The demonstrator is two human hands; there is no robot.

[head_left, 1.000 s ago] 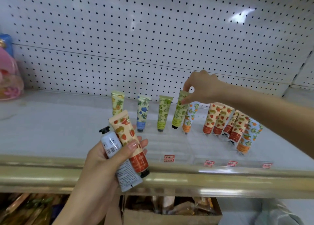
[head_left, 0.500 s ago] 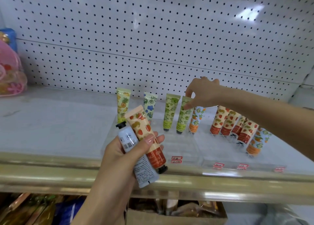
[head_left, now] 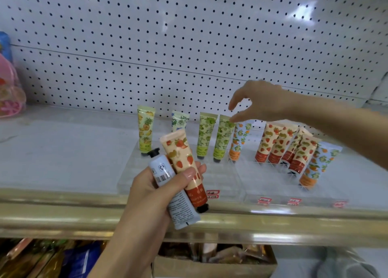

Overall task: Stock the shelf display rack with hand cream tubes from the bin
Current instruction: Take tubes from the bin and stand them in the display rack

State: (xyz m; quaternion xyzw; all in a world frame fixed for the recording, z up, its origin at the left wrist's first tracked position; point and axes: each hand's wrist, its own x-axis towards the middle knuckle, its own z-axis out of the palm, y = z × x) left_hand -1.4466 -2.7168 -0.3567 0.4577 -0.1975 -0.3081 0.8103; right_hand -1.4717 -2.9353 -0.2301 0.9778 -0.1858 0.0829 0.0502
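Observation:
My left hand (head_left: pixel 154 190) grips two hand cream tubes in front of the shelf: a strawberry-print tube (head_left: pixel 184 162) and a pale blue tube (head_left: pixel 168 185) with a barcode. A clear display rack (head_left: pixel 222 179) on the shelf holds several tubes upright. A green-print tube (head_left: pixel 223 138) stands in the rack's back row. My right hand (head_left: pixel 262 101) hovers just above its top, thumb and forefinger parted and holding nothing. A cluster of strawberry tubes (head_left: pixel 279 145) leans in the rack on the right.
A white pegboard wall (head_left: pixel 189 36) backs the shelf. A gold rail (head_left: pixel 273 223) runs along the shelf's front edge. Pink packaged goods (head_left: pixel 10 97) sit at the far left. A cardboard bin (head_left: pixel 214 258) with packets lies below the shelf.
My right hand has let go of the green-print tube, which now stands in the rack, and has lifted slightly with fingers parted. My left hand still holds its two tubes.

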